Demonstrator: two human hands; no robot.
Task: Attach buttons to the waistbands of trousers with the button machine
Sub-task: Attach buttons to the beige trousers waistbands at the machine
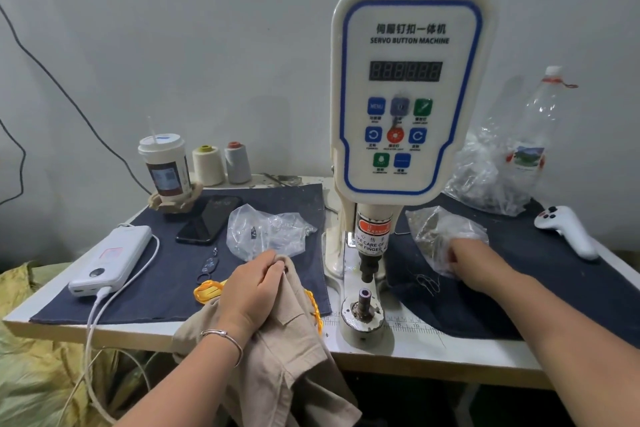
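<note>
A white table [415, 345] is standing against a plain pale wall [207, 45]; two dark blue cloths [166, 274] are lying over it, one to each side of the button machine [408, 87], which is rising at the middle with its lower post [364, 302] showing bare near the front edge. Along the back left a lidded cup [166, 166] and two thread cones [221, 165] are standing; a black phone [211, 218], a white power bank [112, 258] with its cable [93, 315] trailing off the edge, and a crumpled clear bag [266, 229] are lying on the left cloth. At the far right a plastic bottle [533, 135] and a white controller [568, 229] are resting. The left hand [252, 288] is gripping the beige trousers [277, 350], which are hanging over the front edge just left of the machine; yellow scissors [207, 291] are lying partly under them. The right hand [467, 260] is reaching into a bag of buttons [436, 232] right of the machine; its fingers are hidden by the plastic, so whether they are pinching anything cannot be told.
</note>
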